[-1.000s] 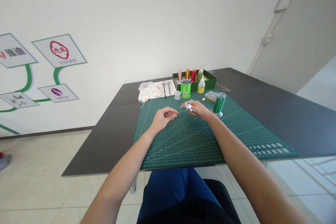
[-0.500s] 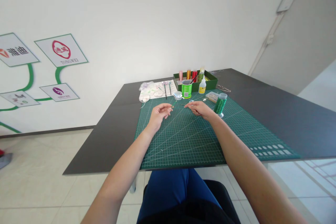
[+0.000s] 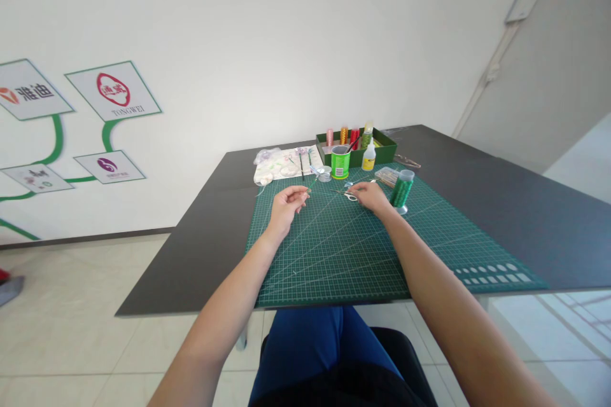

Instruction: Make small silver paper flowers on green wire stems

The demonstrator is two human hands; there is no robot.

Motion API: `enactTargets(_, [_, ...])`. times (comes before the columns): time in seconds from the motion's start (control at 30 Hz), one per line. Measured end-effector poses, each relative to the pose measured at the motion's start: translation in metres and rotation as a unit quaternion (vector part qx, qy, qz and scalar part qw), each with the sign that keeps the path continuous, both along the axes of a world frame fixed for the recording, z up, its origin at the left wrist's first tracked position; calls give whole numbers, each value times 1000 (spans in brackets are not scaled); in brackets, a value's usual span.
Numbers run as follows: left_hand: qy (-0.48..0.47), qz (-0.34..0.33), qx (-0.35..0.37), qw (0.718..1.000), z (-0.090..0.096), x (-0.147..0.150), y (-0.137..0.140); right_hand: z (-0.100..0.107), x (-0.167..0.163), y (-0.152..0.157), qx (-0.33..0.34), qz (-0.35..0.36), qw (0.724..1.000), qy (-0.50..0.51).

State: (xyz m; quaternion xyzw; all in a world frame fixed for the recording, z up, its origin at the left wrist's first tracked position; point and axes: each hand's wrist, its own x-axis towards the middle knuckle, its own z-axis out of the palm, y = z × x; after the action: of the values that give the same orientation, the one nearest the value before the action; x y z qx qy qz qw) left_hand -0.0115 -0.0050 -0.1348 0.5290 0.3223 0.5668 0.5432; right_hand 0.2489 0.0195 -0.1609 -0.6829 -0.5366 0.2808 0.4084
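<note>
My left hand (image 3: 285, 208) is closed over the cutting mat, thumb and fingers pinching a thin green stem (image 3: 312, 185). The stem slants up and to the right, with a small pale piece near its far end. To its right, my right hand (image 3: 370, 196) has its fingers pressed together at a small pair of scissors (image 3: 352, 197). One white handle loop shows below the fingertips and the blades point left; the other loop is hidden. Just right of that hand stands a spool of green thread (image 3: 401, 189). A small clear dish (image 3: 324, 173) sits beyond the stem.
The green cutting mat (image 3: 329, 254) covers the middle of the dark table (image 3: 200, 254). Behind my hands are a green can (image 3: 340, 164), a glue bottle (image 3: 368, 158), a box (image 3: 389, 151) of thread spools, a flat case (image 3: 386, 175) and a white sheet (image 3: 281, 168) with flower pieces.
My right hand has shifted right, away from the left one, and the scissors' handle loop has come into view. My left hand has drawn slightly left with the stem, which now points more upward.
</note>
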Motion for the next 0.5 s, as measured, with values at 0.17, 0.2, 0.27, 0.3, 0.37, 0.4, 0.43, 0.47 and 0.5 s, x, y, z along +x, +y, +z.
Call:
enactTargets(0.17, [46,19,14,999,0,0,-1,1,1,-1,60,-64,994,-65])
enactTargets(0.2, [54,21,16,998,0,0,-2,2,0,-2,81,-65,992,-71])
enactTargets(0.27, [68,24,23,997,1,1,-3,2,-4,-2,126,-55,988,-70])
enactTargets(0.3, [75,25,28,997,1,1,-4,2,-6,-3,142,-42,987,-59])
enactTargets(0.37, [86,29,38,995,0,1,-5,2,-11,-2,156,-5,988,-16])
enactTargets(0.4, [92,31,43,994,0,2,-5,2,-13,-2,157,18,987,10])
enactTargets(0.43, [99,33,48,993,0,2,-5,1,-16,-2,154,44,986,36])
enactTargets(0.47, [106,35,52,992,-1,2,-5,1,-18,-2,150,74,984,61])
enactTargets(0.5, [113,36,56,991,-2,2,-5,2,-21,-3,146,104,980,85])
